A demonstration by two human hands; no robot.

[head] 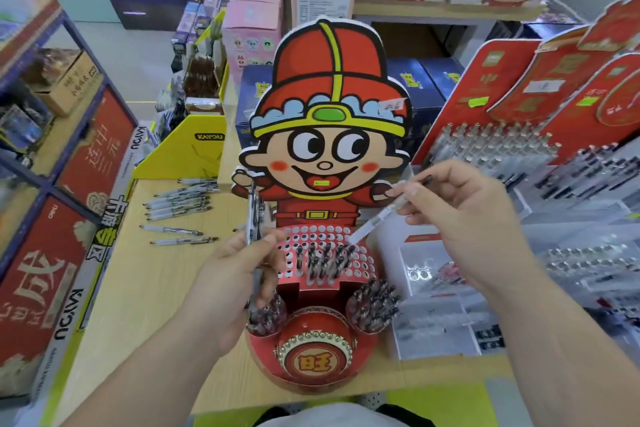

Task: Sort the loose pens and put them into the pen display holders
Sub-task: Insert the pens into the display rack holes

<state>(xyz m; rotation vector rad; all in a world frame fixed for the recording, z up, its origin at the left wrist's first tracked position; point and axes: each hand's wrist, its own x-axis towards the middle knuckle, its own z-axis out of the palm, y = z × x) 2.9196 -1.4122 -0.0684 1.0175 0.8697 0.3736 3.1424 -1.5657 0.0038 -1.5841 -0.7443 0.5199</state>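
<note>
Meanwhile, one pen (381, 215) was pinched mid-barrel by the right hand (460, 218), tip aimed at the holed display holder (362, 265), while a bundle (254, 215), perhaps three pens, was clamped in the left hand (239, 270). Light, stiff and slick, each was judged best gripped mid-barrel.

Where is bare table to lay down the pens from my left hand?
Bare wood lies on the table left of the cartoon display, nearer you than the loose pens. A thin strip runs before the display's base. Right of it, clear pen boxes crowd the top.
</note>
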